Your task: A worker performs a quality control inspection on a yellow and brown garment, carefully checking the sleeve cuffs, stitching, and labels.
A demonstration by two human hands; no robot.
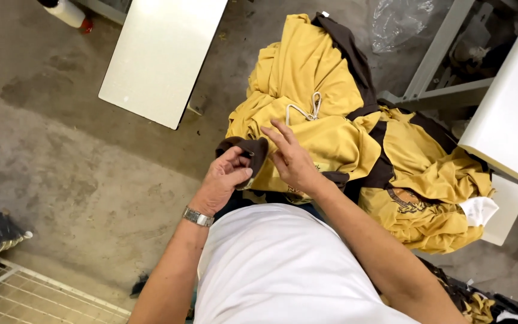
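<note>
White shirt front (283, 264) nearest; left hand (226, 177) pinches brown cuff (248, 149) of yellow garment (325, 138); right hand (292, 157) spread flat beside it; best kept taut, I judge.

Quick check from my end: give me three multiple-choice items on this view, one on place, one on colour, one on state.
1. Where is the left hand?
A. on the brown cuff
B. on the wire rack
C. on the white table

2. What colour is most of the garment pile?
A. red
B. mustard yellow
C. blue

3. How is the right hand?
A. clenched in a fist
B. fingers extended on the fabric
C. out of view

Answers: A, its fingers pinch the cuff; B, yellow with brown trim; B, fingers lie stretched over the cloth.
</note>
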